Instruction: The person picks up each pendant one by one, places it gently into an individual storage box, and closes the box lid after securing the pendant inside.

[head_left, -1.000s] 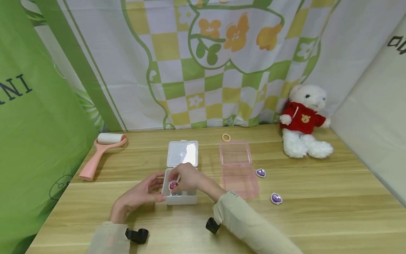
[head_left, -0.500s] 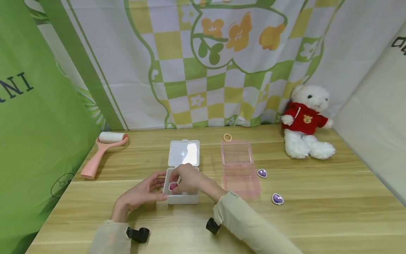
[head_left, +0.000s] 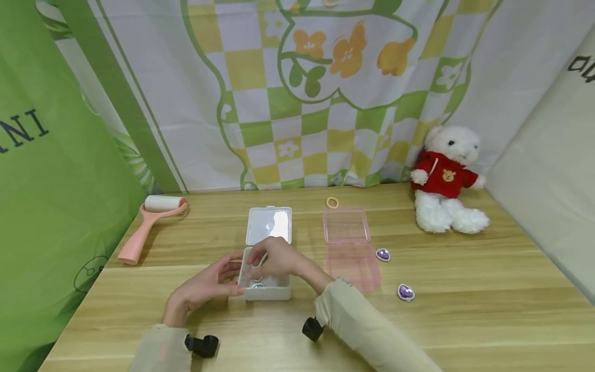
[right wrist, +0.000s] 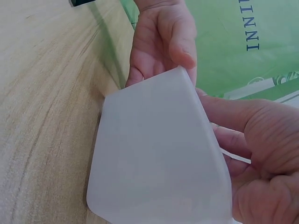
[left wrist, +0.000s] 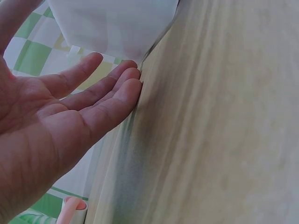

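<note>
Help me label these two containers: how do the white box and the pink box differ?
Colour: the white box is cloudy; the pink box is see-through.
Contents: small beaded pieces show inside the white box, none in the pink box.
Contact: the right hand reaches into the white box; no hand touches the pink box.
Both stand on the table with their lids open.

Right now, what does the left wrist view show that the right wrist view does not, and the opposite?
Only the left wrist view shows part of the pink roller and the checkered curtain. Only the right wrist view shows the right hand and dark letters on a green cloth. Both show the white box, the left hand and the wooden table.
</note>
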Tool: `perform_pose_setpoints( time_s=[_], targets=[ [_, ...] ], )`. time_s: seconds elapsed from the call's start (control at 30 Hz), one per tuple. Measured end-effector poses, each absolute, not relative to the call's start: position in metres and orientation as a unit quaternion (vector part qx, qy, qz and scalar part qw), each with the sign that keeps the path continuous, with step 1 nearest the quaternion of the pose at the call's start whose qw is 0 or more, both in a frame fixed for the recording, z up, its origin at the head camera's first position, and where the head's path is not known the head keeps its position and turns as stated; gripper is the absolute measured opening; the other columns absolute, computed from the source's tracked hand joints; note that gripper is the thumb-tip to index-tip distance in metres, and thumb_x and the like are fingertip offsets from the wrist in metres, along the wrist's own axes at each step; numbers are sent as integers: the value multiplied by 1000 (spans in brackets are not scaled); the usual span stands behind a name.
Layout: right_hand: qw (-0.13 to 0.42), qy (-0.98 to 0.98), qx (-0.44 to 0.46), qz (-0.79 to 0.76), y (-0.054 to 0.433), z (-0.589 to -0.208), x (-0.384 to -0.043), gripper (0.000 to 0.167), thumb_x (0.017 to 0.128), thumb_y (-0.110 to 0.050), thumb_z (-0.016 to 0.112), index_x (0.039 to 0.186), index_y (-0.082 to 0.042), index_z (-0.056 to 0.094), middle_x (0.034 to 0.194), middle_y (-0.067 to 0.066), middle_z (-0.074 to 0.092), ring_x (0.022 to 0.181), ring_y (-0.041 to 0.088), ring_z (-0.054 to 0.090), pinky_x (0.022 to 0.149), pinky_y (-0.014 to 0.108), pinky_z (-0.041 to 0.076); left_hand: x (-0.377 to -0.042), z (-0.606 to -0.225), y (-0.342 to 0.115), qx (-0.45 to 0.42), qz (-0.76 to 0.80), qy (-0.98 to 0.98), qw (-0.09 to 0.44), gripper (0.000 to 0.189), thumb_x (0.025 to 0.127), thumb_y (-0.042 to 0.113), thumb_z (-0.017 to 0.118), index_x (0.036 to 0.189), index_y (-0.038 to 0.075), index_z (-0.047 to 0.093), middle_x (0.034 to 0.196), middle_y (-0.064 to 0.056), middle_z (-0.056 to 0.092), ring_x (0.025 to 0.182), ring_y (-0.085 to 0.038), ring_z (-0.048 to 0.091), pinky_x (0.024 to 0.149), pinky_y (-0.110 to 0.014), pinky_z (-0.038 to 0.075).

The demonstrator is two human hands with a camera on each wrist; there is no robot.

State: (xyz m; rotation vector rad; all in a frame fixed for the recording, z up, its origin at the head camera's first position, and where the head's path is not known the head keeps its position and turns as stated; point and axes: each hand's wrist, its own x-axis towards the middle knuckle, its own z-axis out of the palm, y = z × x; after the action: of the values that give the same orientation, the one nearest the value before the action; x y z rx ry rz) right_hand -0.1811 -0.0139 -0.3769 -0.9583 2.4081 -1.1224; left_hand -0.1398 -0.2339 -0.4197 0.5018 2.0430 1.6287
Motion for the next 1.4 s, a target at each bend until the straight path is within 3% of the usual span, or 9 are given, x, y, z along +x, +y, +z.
perform_pose_setpoints(
  time_s=[0.2,0.4,0.5,0.7,0.8,0.93,1.13,1.23,1.4],
  targets=[
    [139,835,-336,-413,-12,-377,-179,20,75,-13,82,89,-6,71,78,-1,66,74,17,64,64,17,49,-140,-421,-234,186,594,745,240,78,88,12,70,146,-5,20,145,-31,29,133,-46,28,106,-51,36],
    [44,820,-303,-484,-6,-372,-172,23,78,-11,79,95,-1,68,76,3,66,69,13,63,64,17,51,-140,-419,-237,167,587,761,222,71,92,16,65,146,-3,22,143,-32,35,130,-46,35,101,-47,42],
    [26,810,-286,-511,7,-362,-169,25,79,-11,78,98,1,68,76,4,65,69,12,62,64,19,51,-141,-409,-236,131,586,781,169,64,93,18,63,144,-1,28,138,-30,42,124,-41,46,93,-40,49],
    [36,812,-262,-521,52,-343,-167,25,83,-14,75,103,0,67,82,3,65,76,15,62,69,26,52,-134,-370,-204,91,591,802,-2,45,92,12,65,131,-2,47,119,-26,58,103,-25,60,85,-26,52],
    [25,824,-249,-508,79,-332,-167,25,84,-15,74,105,-2,68,84,2,67,79,16,63,70,27,53,-127,-351,-173,112,603,789,-39,38,90,6,66,124,-3,53,112,-24,61,98,-18,62,83,-24,52],
    [-10,831,-239,-502,119,-319,-170,24,85,-14,74,105,-3,69,86,5,69,78,18,65,69,27,55,-122,-342,-123,152,610,777,-20,36,87,5,69,121,1,56,108,-18,63,98,-18,62,82,-30,53],
    [-29,853,-198,-483,173,-320,-177,23,87,-15,72,105,0,68,87,8,69,79,19,65,69,25,53,-123,-363,-66,211,579,787,23,45,85,15,73,123,4,54,108,-12,63,97,-32,62,75,-33,53],
    [-19,871,-164,-463,195,-333,-178,24,88,-18,71,104,0,68,88,8,69,80,19,65,70,25,52,-124,-376,-49,188,569,800,25,57,80,18,78,127,3,50,111,-16,59,98,-36,59,76,-36,53],
    [16,896,-105,-431,230,-365,-176,30,88,-19,70,106,4,67,93,10,69,85,20,63,72,28,51,-119,-394,-26,109,528,841,36,91,69,28,86,141,2,37,129,-25,48,113,-40,50,90,-56,46]
  ],
)
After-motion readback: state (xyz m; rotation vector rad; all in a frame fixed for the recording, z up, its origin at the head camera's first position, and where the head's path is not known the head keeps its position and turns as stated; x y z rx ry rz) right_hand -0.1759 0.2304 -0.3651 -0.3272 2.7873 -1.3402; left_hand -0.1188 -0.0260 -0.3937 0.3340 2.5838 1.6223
